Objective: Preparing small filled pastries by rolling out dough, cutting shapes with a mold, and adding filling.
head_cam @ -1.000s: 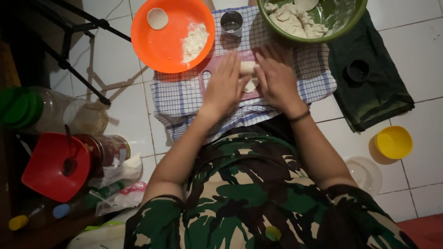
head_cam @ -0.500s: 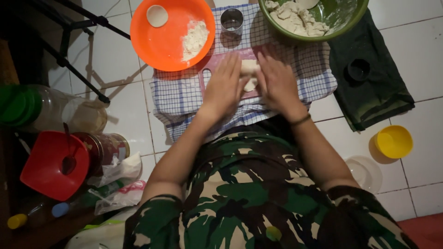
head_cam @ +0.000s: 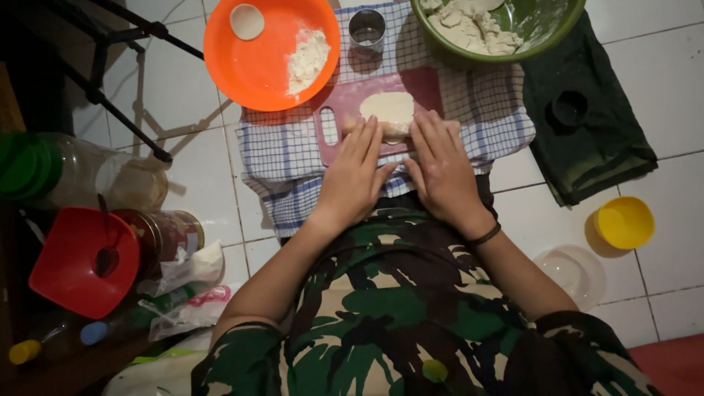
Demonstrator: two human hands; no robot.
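Pressing flat, the left hand (head_cam: 357, 176) and right hand (head_cam: 440, 165) lie side by side, fingers extended, fingertips on the dough (head_cam: 389, 110). Dough rests on a pink board (head_cam: 345, 103) over a checked cloth (head_cam: 286, 158), between the orange plate (head_cam: 257, 62) and green bowl (head_cam: 543, 29).

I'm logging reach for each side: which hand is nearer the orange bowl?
Left. The left hand lies just below the orange bowl, on the dough; the right hand sits farther across.
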